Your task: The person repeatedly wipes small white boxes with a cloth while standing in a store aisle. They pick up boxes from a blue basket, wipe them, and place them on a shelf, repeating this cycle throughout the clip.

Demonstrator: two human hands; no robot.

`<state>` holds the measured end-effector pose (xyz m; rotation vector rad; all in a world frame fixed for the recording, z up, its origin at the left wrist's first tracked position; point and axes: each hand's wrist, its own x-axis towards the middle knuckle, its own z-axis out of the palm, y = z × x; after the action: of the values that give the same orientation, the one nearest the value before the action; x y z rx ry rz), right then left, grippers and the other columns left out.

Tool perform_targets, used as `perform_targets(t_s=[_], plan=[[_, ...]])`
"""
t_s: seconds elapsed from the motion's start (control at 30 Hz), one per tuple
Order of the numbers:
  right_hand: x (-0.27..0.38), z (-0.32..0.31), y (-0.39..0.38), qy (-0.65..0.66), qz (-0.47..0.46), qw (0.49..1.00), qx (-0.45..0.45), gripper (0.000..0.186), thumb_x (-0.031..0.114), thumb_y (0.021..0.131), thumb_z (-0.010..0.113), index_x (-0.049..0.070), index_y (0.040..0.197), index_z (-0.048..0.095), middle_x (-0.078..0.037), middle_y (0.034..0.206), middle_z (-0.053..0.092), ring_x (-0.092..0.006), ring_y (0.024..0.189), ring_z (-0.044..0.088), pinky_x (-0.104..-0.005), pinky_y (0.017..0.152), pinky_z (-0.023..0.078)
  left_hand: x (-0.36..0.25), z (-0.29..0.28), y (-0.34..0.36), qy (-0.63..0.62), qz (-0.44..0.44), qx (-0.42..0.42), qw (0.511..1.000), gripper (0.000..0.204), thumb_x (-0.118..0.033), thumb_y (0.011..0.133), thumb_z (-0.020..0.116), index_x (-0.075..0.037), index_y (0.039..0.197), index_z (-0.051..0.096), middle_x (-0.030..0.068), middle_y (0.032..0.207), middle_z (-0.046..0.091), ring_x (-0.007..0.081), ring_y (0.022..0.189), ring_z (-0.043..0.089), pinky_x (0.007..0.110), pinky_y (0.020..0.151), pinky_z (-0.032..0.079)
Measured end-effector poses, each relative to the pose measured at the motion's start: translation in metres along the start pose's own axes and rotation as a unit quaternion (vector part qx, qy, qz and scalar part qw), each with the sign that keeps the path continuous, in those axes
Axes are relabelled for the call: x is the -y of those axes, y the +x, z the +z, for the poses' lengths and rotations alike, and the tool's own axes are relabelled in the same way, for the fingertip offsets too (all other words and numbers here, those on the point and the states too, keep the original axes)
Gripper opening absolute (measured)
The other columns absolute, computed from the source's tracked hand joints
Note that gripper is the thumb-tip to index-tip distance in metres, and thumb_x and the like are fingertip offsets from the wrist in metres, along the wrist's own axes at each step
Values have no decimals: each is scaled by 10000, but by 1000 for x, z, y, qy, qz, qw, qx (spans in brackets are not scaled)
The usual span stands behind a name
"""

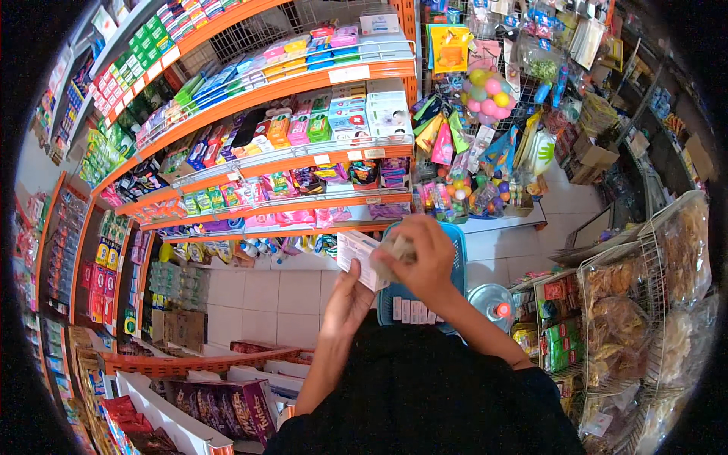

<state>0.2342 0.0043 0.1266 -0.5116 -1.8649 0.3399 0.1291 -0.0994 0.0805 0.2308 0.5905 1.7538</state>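
Note:
My left hand (345, 303) holds a slim white box (356, 252) upright at an angle, its thumb along the left edge. My right hand (426, 258) is closed around a crumpled greyish-beige wad (390, 259), possibly a cloth, at the right side of that box. Below both hands is a blue plastic basket (455, 255), with several small white boxes (413, 309) lined up in its lower part, partly hidden by my arms and dark clothing.
Orange-edged shelves (303, 106) of packaged goods curve ahead and left. Hanging toys and balloons (489, 95) are behind the basket. A large clear water bottle (489, 303) stands right of it, beside wire racks of bagged snacks (622, 318). Boxes (220, 409) fill a low shelf at lower left.

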Motion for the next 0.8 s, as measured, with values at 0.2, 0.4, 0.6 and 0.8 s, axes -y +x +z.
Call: perform_targets(t_s=[0.2,0.4,0.6,0.8], plan=[[0,-2,-3,307,230,910,159,316,261,684,691,65,852,509,-85,823,530,-249,741,545,-335,647,439,-11,18,-12,-19,-53,50,997,459,-320,898,410,-58,1261,308,91,1212,444,210,1105,449,356,914,375],[7,6,-31,261,118,955,78,330,249,685,690,49,866,500,-94,846,514,-258,783,512,-328,701,419,16,-4,-13,163,-26,-95,982,437,-351,879,431,-53,1194,374,85,1050,491,151,946,503,296,784,428],[-18,12,-8,143,208,967,-23,284,167,669,694,42,831,497,-108,836,506,-265,763,515,-327,678,426,6,4,-16,250,-25,-84,964,433,-349,880,421,9,1124,439,72,933,538,146,826,540,265,728,437],[3,5,-30,145,118,980,71,326,253,672,703,60,852,514,-114,866,516,-275,775,536,-350,668,445,7,13,-7,235,-1,-96,967,525,-433,916,297,17,1141,445,91,999,540,150,854,542,290,738,443]])
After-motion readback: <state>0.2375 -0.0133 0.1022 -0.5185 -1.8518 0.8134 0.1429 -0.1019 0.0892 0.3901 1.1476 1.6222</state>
